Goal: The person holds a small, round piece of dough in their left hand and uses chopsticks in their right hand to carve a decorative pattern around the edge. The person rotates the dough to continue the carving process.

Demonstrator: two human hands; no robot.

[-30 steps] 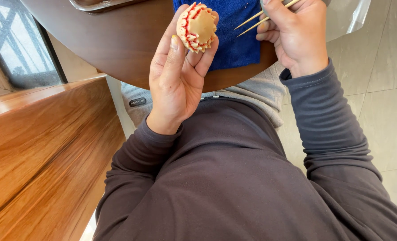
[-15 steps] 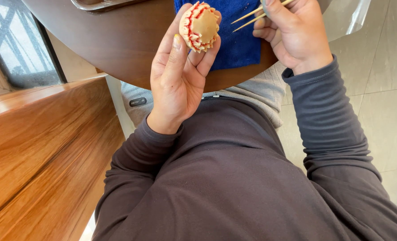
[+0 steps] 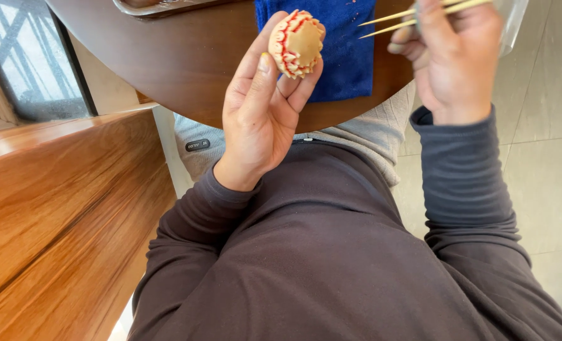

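My left hand [image 3: 259,107] holds up a small round tan ball [image 3: 296,43] with red-lined petal cuts around its rim, gripped between the thumb and fingertips. My right hand [image 3: 454,53] is to the right of it, closed around two thin wooden sticks [image 3: 407,17] whose points aim left toward the ball. The sticks' tips stop short of the ball and do not touch it. Both hands hover over the edge of a round dark wooden table [image 3: 186,63], above a blue cloth [image 3: 350,57].
A tray's edge [image 3: 161,6] shows at the top of the table. A wooden bench [image 3: 60,208] runs along my left, under a window [image 3: 22,57]. Pale tiled floor [image 3: 546,126] lies to the right. My lap in a dark sweater fills the foreground.
My left hand has turned the ball so its smooth tan face shows more. My right hand has lifted slightly with the sticks.
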